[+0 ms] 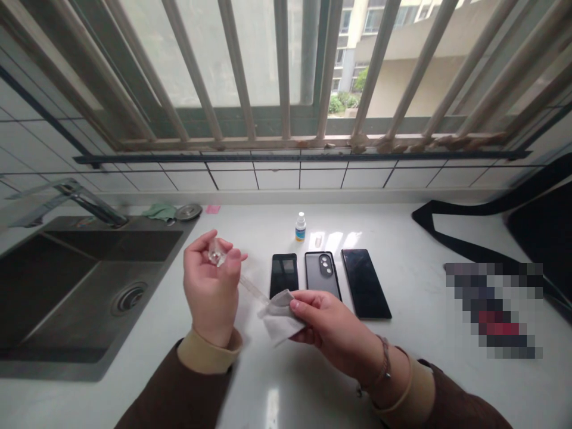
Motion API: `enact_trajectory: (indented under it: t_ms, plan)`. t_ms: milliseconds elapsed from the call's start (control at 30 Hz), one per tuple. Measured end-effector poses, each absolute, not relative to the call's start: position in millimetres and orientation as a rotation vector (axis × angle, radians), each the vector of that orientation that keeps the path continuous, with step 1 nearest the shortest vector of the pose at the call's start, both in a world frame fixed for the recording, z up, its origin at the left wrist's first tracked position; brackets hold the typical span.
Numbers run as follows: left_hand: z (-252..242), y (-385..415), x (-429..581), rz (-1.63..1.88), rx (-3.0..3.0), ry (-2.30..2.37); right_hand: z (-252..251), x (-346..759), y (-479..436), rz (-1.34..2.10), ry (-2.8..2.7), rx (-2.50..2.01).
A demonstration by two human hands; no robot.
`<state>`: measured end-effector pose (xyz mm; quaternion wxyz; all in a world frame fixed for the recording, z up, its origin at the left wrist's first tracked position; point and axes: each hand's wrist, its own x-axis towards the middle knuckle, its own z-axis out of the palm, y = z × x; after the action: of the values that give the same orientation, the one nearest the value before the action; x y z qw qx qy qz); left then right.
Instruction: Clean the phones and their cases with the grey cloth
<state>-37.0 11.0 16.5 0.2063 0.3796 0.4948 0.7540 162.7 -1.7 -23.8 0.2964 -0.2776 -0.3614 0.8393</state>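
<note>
My left hand point(210, 292) is raised above the white counter point(424, 322), fingers closed on a clear transparent phone case point(241, 277) held edge-on. My right hand point(330, 330) pinches a white wipe point(279, 316) against the case's lower end. Just beyond the hands, three dark phones lie side by side: a small one point(284, 274), a middle one face down showing its camera ring point(322, 273), and a longer one point(365, 283). A small white dropper bottle point(301, 227) stands behind them.
A steel sink point(67, 298) with a tap point(84, 202) fills the left. A green cloth point(159, 211) and a metal drain cover point(188, 211) lie at its back corner. A black bag and strap point(513, 226) sit at the right. A barred window rises behind.
</note>
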Motion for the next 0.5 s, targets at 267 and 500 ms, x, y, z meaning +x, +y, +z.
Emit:
enact_trajectory:
  t_ms: [267,500]
  plan:
    - [-11.0,33.3,-69.5,0.958,1.728,2.471,-34.3,171.0,-10.2,2.539,-1.523,-0.644]
    - [-27.2,39.6,-61.4,0.250,1.947,2.688,-17.1,174.3,-8.0,2.163,-2.163,-0.637]
